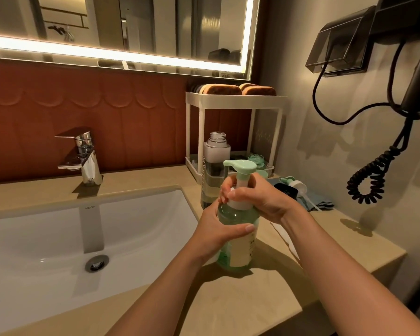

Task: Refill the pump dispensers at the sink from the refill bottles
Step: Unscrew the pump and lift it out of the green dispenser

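Green pump dispenser (238, 241) stands upright on the counter (252, 299), just right of the sink basin (46, 238), near edge

Left hand (215, 227) wraps the bottle body, thumb across the front above the label. Right hand (260, 200) pinches the white collar (238, 204) under the pump head (240, 166), fingers curled round it

Step in hand looks like turning the collar; whether on or off, you cannot tell from here

- Press the base flat to the counter with the left so only the collar turns
- Grip the collar itself, not the spout, which would only swivel
- Hold the pump stem vertical; a tilted collar cross-threads
- Squeeze lightly; the bottle looks soft and mostly full, and could spill at the neck

Uncapped clear bottle (216, 154) stands just behind, in front of the white rack (235, 99); mind your right wrist near it. A loose pump (296, 186) lies far right on a cloth, likely belonging to that bottle
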Demonstrator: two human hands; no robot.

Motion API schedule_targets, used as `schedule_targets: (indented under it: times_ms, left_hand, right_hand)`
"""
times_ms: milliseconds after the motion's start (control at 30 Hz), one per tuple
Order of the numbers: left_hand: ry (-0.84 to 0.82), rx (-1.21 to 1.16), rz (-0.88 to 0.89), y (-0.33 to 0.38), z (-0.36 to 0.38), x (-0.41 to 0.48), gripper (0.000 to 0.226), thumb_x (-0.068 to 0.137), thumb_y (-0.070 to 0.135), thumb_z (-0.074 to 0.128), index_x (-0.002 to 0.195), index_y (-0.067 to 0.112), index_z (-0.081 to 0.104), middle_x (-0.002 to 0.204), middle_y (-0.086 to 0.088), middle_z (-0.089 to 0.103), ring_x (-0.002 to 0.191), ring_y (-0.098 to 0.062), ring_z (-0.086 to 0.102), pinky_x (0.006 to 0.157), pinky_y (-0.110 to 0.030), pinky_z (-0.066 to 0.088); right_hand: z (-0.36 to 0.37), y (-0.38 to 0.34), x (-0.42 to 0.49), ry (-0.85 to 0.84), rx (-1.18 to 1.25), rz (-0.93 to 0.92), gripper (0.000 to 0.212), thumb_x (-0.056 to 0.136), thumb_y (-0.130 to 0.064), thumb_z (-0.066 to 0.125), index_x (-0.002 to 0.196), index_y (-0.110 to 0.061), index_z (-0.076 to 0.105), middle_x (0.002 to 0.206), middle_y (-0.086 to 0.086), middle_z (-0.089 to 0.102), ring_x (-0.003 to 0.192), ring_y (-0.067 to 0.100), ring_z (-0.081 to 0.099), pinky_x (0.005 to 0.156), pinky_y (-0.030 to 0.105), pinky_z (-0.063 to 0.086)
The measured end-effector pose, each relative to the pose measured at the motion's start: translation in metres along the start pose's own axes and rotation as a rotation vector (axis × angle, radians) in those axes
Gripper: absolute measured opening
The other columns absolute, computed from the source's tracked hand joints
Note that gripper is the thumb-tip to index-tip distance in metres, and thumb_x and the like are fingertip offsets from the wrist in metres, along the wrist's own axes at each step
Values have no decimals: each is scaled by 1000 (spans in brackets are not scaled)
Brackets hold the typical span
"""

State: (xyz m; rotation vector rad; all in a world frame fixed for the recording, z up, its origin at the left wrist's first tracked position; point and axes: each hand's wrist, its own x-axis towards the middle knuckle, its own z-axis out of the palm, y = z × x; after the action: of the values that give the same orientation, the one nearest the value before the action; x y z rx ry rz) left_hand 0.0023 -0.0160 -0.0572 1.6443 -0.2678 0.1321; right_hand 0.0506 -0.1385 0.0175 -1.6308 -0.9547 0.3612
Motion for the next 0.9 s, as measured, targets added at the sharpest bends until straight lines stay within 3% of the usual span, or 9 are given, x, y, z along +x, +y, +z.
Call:
schedule_targets:
  times_ms: [133,233,333,400,500,600,667,767,900]
  left_hand:
    - [-39,-7,7,-2,-2,-1,76,51,49,74,120,27,51,114,5,64,110,-14,58,95,-36,47]
    - [-38,-17,34,-5,-1,0,76,52,48,73,122,23,52,112,3,65,107,-14,60,92,-34,49]
    - [-43,-17,48,-4,-1,0,82,46,53,79,118,23,54,108,4,67,103,-14,62,83,-24,51]
    - [-36,-11,48,-4,-1,0,93,37,66,80,117,25,56,106,6,68,102,-12,63,78,-20,51]
    - [-31,-14,50,-3,0,1,97,34,70,78,117,24,55,105,6,68,100,-9,63,76,-18,50]
    - [-49,-17,61,-2,1,1,83,42,57,80,116,28,55,105,7,68,100,-8,63,76,-18,50]
    - [-49,-13,67,-2,2,1,71,49,46,75,115,30,54,105,6,68,101,-8,63,80,-22,50]
    - [-37,3,68,-3,2,1,69,52,46,73,117,32,54,108,6,67,104,-10,62,88,-31,50]
    - [-58,9,78,-1,1,0,62,54,46,73,112,35,55,103,14,68,99,-5,63,78,-19,52]
  right_hand:
    - [-4,3,1,-94,63,2,11,57,-28,68,67,-23,65,72,-2,65,80,13,62,94,41,44]
    - [-5,11,-6,-74,141,29,53,50,-41,82,95,-19,64,91,-1,70,93,17,65,84,32,51]
    - [-8,23,-20,84,228,59,78,46,-58,82,110,-20,60,109,0,67,105,18,62,89,34,51]
    - [-15,27,-32,232,179,44,72,48,-58,82,107,-22,62,108,-1,66,107,18,60,94,36,47]
    - [-16,19,-50,316,13,55,43,66,-46,73,102,-27,63,108,-6,66,108,12,59,93,31,45]
    - [-5,4,-52,317,-169,60,44,66,-47,70,107,-33,59,112,-10,61,106,5,56,87,25,45]
    - [7,-5,-46,403,-301,38,43,66,-47,75,103,-32,60,109,-9,58,102,7,54,84,27,45]
    - [20,-9,-39,557,-429,-7,37,67,-41,78,96,-25,63,99,-5,59,93,8,54,74,24,44]
    - [11,-12,-44,450,-378,6,33,71,-34,76,101,-30,66,101,-13,66,100,2,58,90,28,46]
